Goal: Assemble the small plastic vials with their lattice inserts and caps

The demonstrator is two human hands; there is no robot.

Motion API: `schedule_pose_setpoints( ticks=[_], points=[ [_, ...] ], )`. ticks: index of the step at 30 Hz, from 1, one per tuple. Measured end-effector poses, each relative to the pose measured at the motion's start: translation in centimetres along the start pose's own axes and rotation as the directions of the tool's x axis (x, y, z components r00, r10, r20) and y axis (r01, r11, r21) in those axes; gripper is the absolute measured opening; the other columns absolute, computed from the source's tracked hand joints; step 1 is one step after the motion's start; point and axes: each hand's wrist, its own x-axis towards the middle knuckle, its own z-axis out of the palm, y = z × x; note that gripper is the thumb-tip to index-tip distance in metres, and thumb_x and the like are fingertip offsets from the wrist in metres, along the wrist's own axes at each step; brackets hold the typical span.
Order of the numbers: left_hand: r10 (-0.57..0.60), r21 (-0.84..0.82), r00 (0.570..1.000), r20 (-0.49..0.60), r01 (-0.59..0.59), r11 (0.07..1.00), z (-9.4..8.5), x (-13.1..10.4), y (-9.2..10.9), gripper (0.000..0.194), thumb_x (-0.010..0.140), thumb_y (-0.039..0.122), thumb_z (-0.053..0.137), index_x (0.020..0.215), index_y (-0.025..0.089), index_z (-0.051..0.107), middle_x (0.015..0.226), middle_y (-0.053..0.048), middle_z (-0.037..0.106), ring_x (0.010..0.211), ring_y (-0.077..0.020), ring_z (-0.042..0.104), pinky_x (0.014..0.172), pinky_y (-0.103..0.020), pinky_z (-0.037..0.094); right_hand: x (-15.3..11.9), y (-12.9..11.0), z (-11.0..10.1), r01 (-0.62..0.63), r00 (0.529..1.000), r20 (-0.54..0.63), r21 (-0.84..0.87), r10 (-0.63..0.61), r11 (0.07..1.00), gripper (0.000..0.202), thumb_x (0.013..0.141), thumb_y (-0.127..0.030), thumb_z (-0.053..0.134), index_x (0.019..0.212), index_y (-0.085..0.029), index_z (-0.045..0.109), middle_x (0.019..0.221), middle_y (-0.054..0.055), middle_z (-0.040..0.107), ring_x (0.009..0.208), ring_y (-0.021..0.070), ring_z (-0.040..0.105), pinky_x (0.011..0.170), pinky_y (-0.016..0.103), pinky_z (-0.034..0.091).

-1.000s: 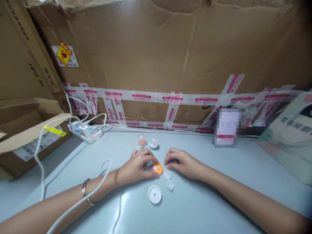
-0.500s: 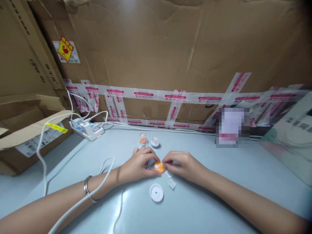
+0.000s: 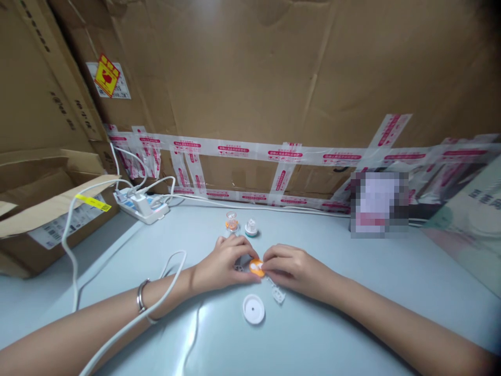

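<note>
My left hand (image 3: pixel 234 261) holds a round orange plastic piece (image 3: pixel 256 269) at its left rim, thumb in front and fingers behind. White plastic bits (image 3: pixel 255 266) sit inside the orange piece. My right hand (image 3: pixel 293 267) is closed in a pinch at its right edge, on a small white part mostly hidden by the fingertips. Under the left palm lies a small spoked wheel-like part (image 3: pixel 239 268). A pale cut-out plastic part (image 3: pixel 277 295) rests below the right hand. Nearer me is a white round disc (image 3: pixel 253 309) with a centre hole.
Behind my hands stand a clear-and-orange round assembly (image 3: pixel 231 223) and a white-and-teal one (image 3: pixel 251 227). A power strip (image 3: pixel 143 207) with white cables is at left, beside an open carton (image 3: pixel 58 209). One cable (image 3: pixel 129 326) crosses my left forearm. A large taped cardboard box (image 3: pixel 235 78) forms the back.
My right fingertips have shifted lower over the orange piece's right edge, bringing the small white part against it. My left hand keeps its hold. The whole view has shifted slightly.
</note>
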Motion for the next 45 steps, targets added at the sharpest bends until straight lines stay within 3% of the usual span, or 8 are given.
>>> schedule_pose_setpoints(
  ticks=[6,19,32,45],
  points=[
    [-0.001,0.006,1.000,-0.009,0.001,1.000,0.04,-0.01,-0.02,0.032,0.073,0.046,0.066,0.095,0.024,0.061,0.096,-0.001,0.058,0.095,-0.0193,0.050,0.083,-0.031,0.029,0.11,0.19,-0.06,-0.052,0.997,-0.061,0.030,0.054,0.998,0.021,0.079,-0.016,0.055,0.096,-0.017,0.067,0.082,0.007,0.059,0.076,0.0155,0.057,0.068,0.026,0.047],
    [-0.020,-0.021,1.000,0.000,0.020,1.000,-0.10,0.05,-0.07,0.031,0.074,0.048,0.064,0.094,0.024,0.061,0.097,-0.001,0.059,0.096,-0.0195,0.049,0.083,-0.031,0.028,-0.13,0.07,0.12,-0.052,0.999,0.003,0.007,0.052,0.999,0.020,0.079,-0.016,0.056,0.093,-0.018,0.070,0.081,0.007,0.059,0.075,0.0163,0.054,0.069,0.029,0.045],
    [-0.038,-0.019,0.999,0.016,0.038,0.999,0.11,0.10,-0.26,0.034,0.072,0.049,0.066,0.092,0.023,0.059,0.097,0.000,0.058,0.095,-0.0187,0.049,0.082,-0.031,0.027,0.25,-0.27,0.54,-0.357,0.931,0.048,0.310,0.361,0.881,0.013,0.075,-0.023,0.064,0.083,-0.014,0.069,0.081,0.006,0.060,0.073,0.0142,0.058,0.067,0.025,0.045],
    [-0.042,-0.032,0.999,0.008,0.042,0.999,0.28,0.25,-0.54,0.037,0.069,0.051,0.067,0.089,0.022,0.058,0.094,0.001,0.058,0.093,-0.0181,0.049,0.081,-0.030,0.026,0.07,-0.26,0.66,-0.291,0.954,0.018,0.283,0.298,0.914,0.014,0.075,-0.022,0.064,0.086,-0.017,0.071,0.085,0.006,0.061,0.079,0.0155,0.059,0.073,0.027,0.045]
  ],
)
